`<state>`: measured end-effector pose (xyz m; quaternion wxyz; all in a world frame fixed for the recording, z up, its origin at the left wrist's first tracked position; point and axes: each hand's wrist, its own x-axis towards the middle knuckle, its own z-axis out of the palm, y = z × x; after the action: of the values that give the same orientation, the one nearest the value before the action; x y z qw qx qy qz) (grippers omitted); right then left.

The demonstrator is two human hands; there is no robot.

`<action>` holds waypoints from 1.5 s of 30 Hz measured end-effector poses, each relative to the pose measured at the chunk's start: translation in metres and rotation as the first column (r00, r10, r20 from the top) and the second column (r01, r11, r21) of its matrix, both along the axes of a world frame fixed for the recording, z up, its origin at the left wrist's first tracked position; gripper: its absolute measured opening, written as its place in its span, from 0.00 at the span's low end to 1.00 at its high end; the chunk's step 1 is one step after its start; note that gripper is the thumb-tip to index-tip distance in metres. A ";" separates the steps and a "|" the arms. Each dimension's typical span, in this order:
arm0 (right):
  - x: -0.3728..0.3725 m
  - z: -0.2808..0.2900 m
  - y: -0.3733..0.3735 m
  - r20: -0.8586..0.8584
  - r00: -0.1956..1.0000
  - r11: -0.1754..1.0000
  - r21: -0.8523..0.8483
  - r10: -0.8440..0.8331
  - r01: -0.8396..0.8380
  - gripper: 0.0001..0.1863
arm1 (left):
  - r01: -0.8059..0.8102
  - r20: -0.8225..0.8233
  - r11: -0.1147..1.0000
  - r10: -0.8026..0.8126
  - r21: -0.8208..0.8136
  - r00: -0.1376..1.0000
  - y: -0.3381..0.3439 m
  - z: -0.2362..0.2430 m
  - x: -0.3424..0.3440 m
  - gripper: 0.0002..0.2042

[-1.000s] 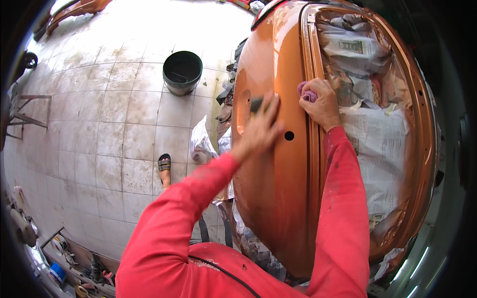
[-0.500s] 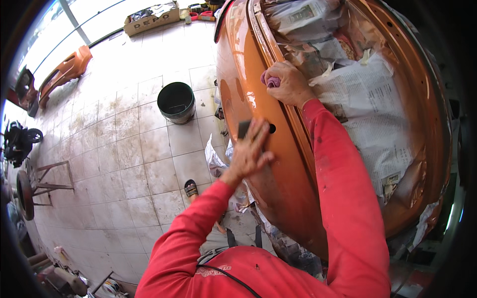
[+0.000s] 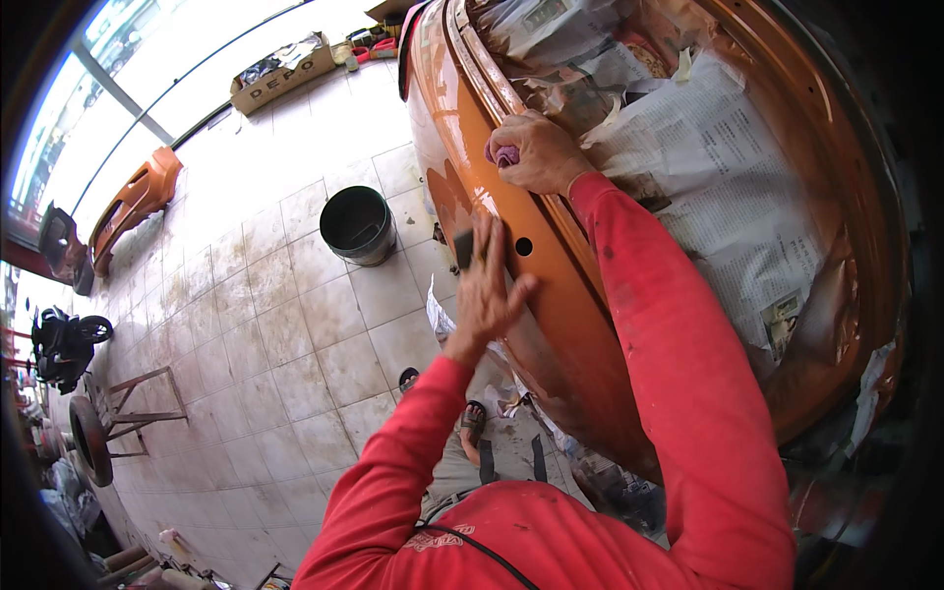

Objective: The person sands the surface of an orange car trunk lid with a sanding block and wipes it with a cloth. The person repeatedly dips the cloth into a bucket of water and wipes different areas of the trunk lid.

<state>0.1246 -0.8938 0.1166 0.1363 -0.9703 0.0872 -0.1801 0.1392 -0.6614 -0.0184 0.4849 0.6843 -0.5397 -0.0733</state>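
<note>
My left hand point(image 3: 482, 295) lies with its fingers stretched along the side of a wet orange car body panel point(image 3: 570, 315). Under those fingers is a dark grey square point(image 3: 462, 248), apparently sandpaper, pressed against the paint just left of a round black hole point(image 3: 524, 247). My right hand point(image 3: 541, 152) is closed around a bunched purple cloth point(image 3: 506, 155) and rests by the grooved edge of the opening. Newspaper masking point(image 3: 718, 167) fills that opening, to the right of my right hand.
On the tiled floor left of the car stands a dark bucket point(image 3: 372, 254). Farther left are an orange bumper point(image 3: 138, 202), a motorcycle point(image 3: 64, 344) and a metal stand point(image 3: 147, 413). A cardboard box point(image 3: 285, 79) sits at the back. My sandalled foot point(image 3: 472, 423) is below my left arm.
The whole view has shifted, bringing more of my feet into sight. My left hand has slid a little along the panel with the grey square. My right hand still grips the cloth.
</note>
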 end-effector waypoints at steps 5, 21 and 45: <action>0.006 -0.004 0.004 0.024 1.000 1.000 0.021 -0.001 0.000 0.08 | -0.133 -0.111 0.991 0.134 0.013 0.985 -0.031 0.005 0.014 0.49; -0.001 -0.011 -0.016 0.097 0.995 0.988 0.155 0.011 -0.026 0.12 | 0.037 0.180 0.995 -0.053 0.088 0.982 -0.024 0.049 -0.034 0.49; 0.002 -0.008 -0.005 0.155 0.987 0.985 0.161 0.033 -0.058 0.09 | -0.021 0.065 0.995 0.015 0.094 0.998 -0.037 0.063 0.031 0.49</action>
<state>0.1261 -0.8983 0.1081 0.2266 -0.9408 0.0688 -0.2423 0.1704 -0.6982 0.0446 0.4350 0.7132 -0.5449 -0.0722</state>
